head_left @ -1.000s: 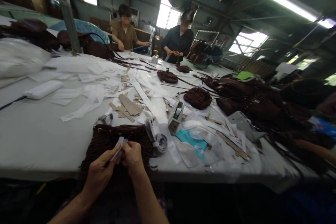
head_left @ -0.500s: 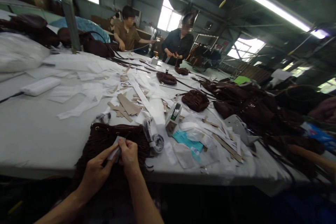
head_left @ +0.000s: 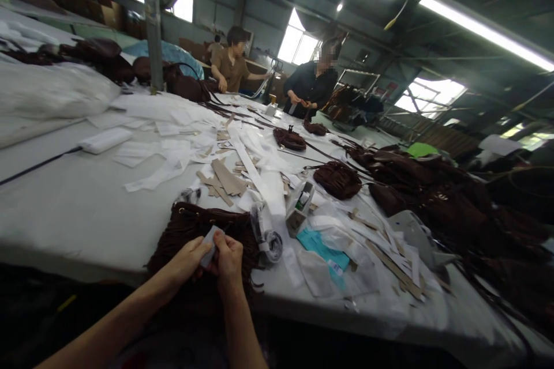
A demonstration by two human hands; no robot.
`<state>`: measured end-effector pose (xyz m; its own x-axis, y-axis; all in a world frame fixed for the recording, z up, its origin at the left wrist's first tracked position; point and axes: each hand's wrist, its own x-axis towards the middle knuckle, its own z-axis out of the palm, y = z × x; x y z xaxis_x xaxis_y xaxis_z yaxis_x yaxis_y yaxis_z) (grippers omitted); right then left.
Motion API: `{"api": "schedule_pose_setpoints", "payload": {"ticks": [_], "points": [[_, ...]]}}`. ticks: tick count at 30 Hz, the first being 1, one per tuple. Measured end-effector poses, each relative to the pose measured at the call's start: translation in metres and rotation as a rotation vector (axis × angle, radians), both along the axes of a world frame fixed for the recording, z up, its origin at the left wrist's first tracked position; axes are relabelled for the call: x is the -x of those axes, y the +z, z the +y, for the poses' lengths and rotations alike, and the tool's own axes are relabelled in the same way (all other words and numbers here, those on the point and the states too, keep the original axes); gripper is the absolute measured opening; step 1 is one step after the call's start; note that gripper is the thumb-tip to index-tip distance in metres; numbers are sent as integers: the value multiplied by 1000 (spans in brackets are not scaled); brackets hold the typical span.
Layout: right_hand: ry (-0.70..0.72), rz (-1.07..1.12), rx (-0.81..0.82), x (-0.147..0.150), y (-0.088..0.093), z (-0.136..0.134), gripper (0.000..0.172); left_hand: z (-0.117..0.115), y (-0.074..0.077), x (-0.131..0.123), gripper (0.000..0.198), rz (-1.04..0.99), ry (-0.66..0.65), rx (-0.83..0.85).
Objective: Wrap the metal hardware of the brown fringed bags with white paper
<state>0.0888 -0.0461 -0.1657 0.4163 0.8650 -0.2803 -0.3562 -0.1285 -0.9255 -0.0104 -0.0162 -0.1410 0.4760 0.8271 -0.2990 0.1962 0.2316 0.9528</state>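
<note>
A dark brown fringed bag (head_left: 173,236) lies at the table's front edge, its fringe hanging over the side. Above its front, both hands pinch a small pale grey-white piece (head_left: 210,246), which looks like paper or thin wrap. My left hand (head_left: 193,259) grips it from the left, fingers closed. From the right, my right hand (head_left: 228,256) holds its upper end between thumb and fingers. Whether the piece is fixed to the bag is hidden by the hands. Beside the bag's right edge lies a strap or chain wrapped in clear plastic (head_left: 272,245).
Right of the bag stand a tape dispenser (head_left: 299,207) and a turquoise packet (head_left: 322,248). Grey-brown card strips (head_left: 229,177) and white paper sheets (head_left: 164,153) litter the table. More brown bags (head_left: 337,179) lie beyond, with a large pile (head_left: 415,179) at right. Two people (head_left: 311,83) work across the table.
The view has swung left, so everything sits further right. Both hands still hold the pale piece over the bag; my left wrist is a little straighter. The arm at the far right is out of view.
</note>
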Motion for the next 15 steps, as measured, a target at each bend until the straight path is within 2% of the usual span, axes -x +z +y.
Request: {"api": "schedule_pose_setpoints", "payload": {"ticks": [5,9,11,15], "points": [[-9,-115,27,3,10,-2,47,-3,-11,-3,30,15,89,-229],[-75,-317,77,-13,33,-16,45,-6,-16,-2,27,47,113,-307],[-214,-451,106,-43,47,-26,41,-7,-19,-2,27,65,121,-328],[-607,-665,212,-137,63,-35,49,-12,-22,-3,27,101,144,-358]]}}
